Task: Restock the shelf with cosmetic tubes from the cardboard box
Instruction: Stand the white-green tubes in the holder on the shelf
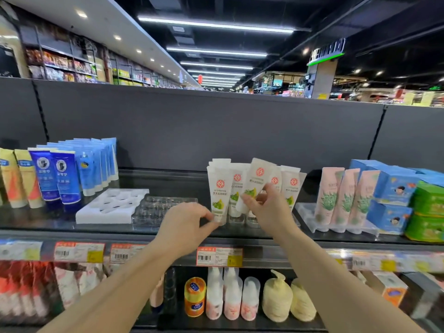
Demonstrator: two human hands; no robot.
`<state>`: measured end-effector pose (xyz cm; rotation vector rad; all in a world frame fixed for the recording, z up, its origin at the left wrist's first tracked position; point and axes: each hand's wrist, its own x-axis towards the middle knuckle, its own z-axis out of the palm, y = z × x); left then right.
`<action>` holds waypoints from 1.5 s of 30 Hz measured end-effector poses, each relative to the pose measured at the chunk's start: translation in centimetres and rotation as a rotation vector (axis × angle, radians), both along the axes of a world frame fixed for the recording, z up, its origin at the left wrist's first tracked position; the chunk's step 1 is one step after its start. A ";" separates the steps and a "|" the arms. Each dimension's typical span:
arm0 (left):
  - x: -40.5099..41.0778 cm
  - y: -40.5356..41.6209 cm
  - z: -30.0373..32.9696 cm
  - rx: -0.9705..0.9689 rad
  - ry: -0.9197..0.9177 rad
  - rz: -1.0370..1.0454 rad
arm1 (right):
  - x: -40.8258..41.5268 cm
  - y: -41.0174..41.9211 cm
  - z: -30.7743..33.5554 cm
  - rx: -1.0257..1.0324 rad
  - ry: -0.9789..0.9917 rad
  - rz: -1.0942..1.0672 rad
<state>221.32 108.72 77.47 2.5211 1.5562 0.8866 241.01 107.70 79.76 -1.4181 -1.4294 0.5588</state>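
A dark grey back panel (216,126) rose behind the glossy black top shelf (168,186). Above it ran a black open ceiling (240,6) with long fluorescent strip lights (216,25). At left a white soffit (101,22) with round downlights topped stocked wall shelving (62,66); a square pillar (324,80) stood at right

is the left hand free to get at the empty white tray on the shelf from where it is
Probably not at once: the left hand is pinching the base of a white tube. The white tray lies just to its left with nothing between them.
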 end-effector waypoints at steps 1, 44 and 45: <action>-0.1 0.1 -0.5 0.031 0.054 -0.017 | 0.1 0.4 -0.5 -0.022 -0.049 -0.001; -0.1 -1.8 -0.4 -0.064 0.263 0.086 | -0.6 2.0 -2.9 -0.233 -0.491 -0.101; -0.5 -2.0 -0.2 -0.052 0.257 0.097 | -0.5 1.7 -2.9 -0.230 -0.457 -0.108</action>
